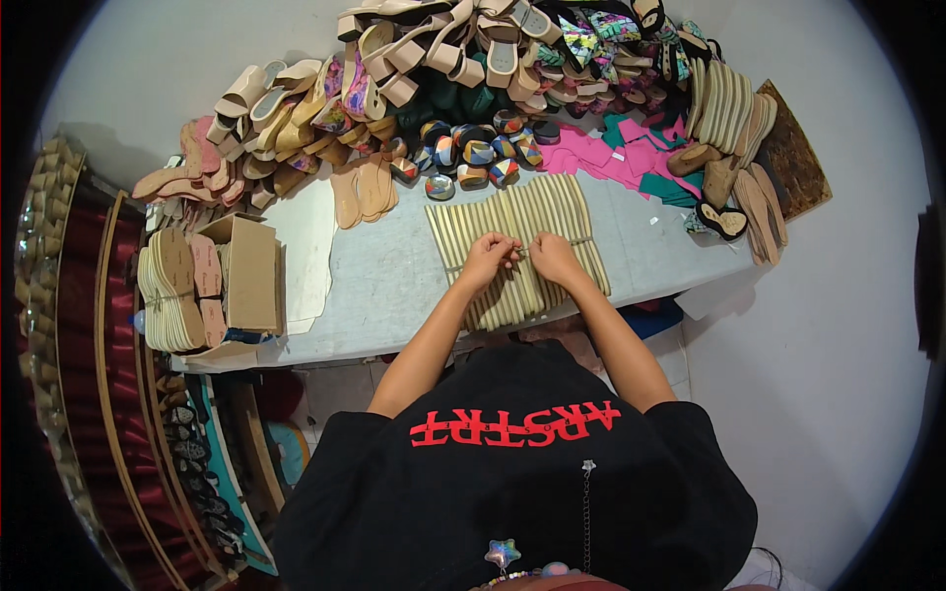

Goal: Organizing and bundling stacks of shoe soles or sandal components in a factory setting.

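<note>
A bundle of pale striped shoe soles [552, 207] stands on edge in a row on the grey table [379, 271]. A thin string runs across the bundle. My left hand [490, 254] and my right hand [554, 258] rest close together on top of the bundle, fingers pinched on the string where its ends meet. Both forearms come up from the lower edge over my black shirt.
Piles of sandals and wedge heels [463, 49] fill the back of the table. Pink and teal fabric pieces [616, 153] lie at right. More sole stacks [724, 108] stand at far right. An open cardboard box [246, 271] with soles [172, 291] sits at left.
</note>
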The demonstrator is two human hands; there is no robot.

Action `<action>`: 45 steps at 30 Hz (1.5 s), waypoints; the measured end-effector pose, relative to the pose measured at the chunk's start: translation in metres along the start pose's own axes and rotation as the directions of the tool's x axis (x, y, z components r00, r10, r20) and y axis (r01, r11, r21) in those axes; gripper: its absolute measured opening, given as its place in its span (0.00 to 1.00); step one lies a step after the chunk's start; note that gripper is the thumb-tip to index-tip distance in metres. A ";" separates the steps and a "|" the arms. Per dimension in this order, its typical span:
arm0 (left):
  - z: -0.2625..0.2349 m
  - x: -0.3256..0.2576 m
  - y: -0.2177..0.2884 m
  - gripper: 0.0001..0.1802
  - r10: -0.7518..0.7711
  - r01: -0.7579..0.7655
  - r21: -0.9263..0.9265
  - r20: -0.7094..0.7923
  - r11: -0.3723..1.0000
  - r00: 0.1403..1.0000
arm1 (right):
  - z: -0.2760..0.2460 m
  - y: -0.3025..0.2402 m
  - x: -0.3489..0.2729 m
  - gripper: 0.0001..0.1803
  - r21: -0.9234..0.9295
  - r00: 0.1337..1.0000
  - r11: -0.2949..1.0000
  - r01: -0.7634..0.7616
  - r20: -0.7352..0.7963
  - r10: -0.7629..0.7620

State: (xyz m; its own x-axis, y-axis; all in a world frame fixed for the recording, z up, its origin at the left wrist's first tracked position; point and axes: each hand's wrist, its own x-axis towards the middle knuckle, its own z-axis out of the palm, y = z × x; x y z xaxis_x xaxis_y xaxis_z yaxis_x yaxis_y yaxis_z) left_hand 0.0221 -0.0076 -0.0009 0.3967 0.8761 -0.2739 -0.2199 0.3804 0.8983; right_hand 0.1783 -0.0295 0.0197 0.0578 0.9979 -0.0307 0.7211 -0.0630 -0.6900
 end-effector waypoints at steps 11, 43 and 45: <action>0.004 -0.003 0.011 0.09 0.030 -0.030 0.117 -0.003 0.993 1.000 | 0.020 0.007 -0.011 0.09 0.297 0.987 0.951 0.082 -0.154 -0.037; -0.002 0.002 0.052 0.06 0.226 -0.415 0.885 0.458 -0.214 0.860 | 0.027 0.007 -0.012 0.07 0.293 0.983 0.956 -0.003 -0.176 0.057; -0.002 0.000 0.047 0.07 0.218 -0.393 0.909 0.415 -0.138 0.884 | 0.027 0.007 -0.013 0.07 0.281 0.981 0.960 0.008 -0.187 0.046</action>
State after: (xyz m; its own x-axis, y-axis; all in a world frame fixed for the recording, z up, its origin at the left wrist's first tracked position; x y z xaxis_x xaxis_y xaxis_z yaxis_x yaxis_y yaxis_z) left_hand 0.0095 0.0109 0.0408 0.6722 0.7341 0.0960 0.6849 -0.6659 0.2958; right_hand 0.1641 -0.0424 -0.0041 0.2192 0.9730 0.0729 0.4985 -0.0474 -0.8656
